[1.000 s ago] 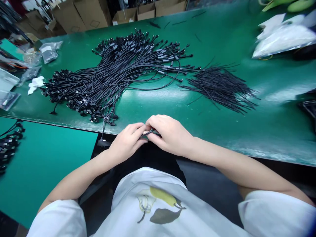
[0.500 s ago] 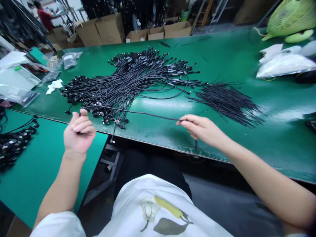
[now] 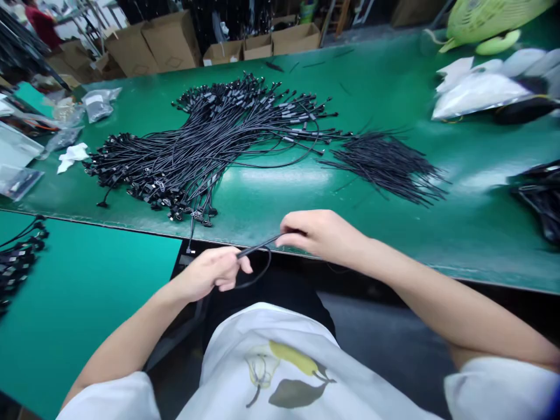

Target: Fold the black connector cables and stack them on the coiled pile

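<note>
A black cable point(image 3: 261, 245) runs between my two hands, just over the table's near edge. My left hand point(image 3: 214, 269) is closed around it, and a loop of the cable hangs below between the hands. With thumb and fingers pinched, my right hand point(image 3: 321, 236) grips the cable on the other side; the cable's ends are hidden in the hands. Beyond them lies a large heap of black cables point(image 3: 205, 140) with connectors at both ends. To its right is a pile of thin black ties or strips point(image 3: 385, 166).
The green table point(image 3: 437, 245) spans the view, with a lower green surface point(image 3: 100, 291) at left holding more cables point(image 3: 21, 256). White plastic bags point(image 3: 481, 93) and a yellow-green basket point(image 3: 490, 20) sit at right. Cardboard boxes point(image 3: 170, 41) stand behind; a person in red is at far left.
My hands have come together from a wide spread, the left moving right and down, the right moving left. The cable between them went from stretched to looped. The view has shifted slightly.
</note>
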The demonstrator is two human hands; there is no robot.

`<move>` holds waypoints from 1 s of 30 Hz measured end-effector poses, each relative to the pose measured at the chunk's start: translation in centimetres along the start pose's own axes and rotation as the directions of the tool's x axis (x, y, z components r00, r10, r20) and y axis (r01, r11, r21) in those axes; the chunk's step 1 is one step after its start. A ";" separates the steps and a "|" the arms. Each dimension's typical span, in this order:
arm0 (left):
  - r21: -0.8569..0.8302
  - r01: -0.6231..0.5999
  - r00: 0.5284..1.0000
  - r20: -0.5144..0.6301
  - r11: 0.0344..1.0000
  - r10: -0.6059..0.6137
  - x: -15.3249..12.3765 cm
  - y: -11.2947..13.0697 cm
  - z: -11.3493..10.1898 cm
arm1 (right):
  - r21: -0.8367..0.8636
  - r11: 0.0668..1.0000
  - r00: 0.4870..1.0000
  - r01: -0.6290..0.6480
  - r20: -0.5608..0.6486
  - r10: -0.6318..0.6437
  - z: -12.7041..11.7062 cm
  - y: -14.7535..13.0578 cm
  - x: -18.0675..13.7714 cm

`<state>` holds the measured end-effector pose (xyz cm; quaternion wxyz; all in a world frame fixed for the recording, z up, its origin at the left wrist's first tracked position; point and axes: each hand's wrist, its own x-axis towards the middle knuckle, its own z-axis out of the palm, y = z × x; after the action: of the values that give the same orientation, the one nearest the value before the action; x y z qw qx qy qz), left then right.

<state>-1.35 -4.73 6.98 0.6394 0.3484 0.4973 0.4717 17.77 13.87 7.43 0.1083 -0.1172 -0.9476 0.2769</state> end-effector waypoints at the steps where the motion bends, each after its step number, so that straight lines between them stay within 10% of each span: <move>1: -0.160 -0.014 1.000 -0.003 0.987 0.013 -0.3 0.5 -0.7 | 0.027 1.000 1.000 -0.004 -0.017 0.005 -0.3 1.2 -0.3; 9: -0.575 -0.467 0.870 -0.435 0.672 0.233 -1.5 4.0 -3.1 | -0.302 0.953 0.979 -0.028 -0.202 -0.035 1.5 5.2 -3.1; 16: -0.344 -0.335 0.898 -0.397 0.877 0.188 1.6 2.4 -2.3 | -0.289 0.885 0.931 0.365 0.102 -0.351 3.3 0.6 -3.3; 22: -0.627 -0.423 0.898 -0.386 0.654 0.211 0.1 3.3 -4.5 | -0.457 0.888 0.959 -0.060 -0.273 -0.076 -0.9 5.9 -3.3; 26: -0.658 -0.502 0.862 -0.430 0.561 0.268 -1.3 4.1 -5.0 | -0.415 0.908 0.985 -0.049 -0.169 -0.024 -1.4 8.0 -3.7; 30: -0.520 -0.511 0.838 -0.477 0.684 0.264 -0.9 3.9 -4.5 | -0.400 0.913 0.986 -0.083 -0.167 0.017 -0.4 7.1 -3.9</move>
<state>-6.76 -4.43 9.66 0.4972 0.1196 0.3329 0.7923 22.68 18.76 3.29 0.1503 -0.1832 -0.9692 0.0670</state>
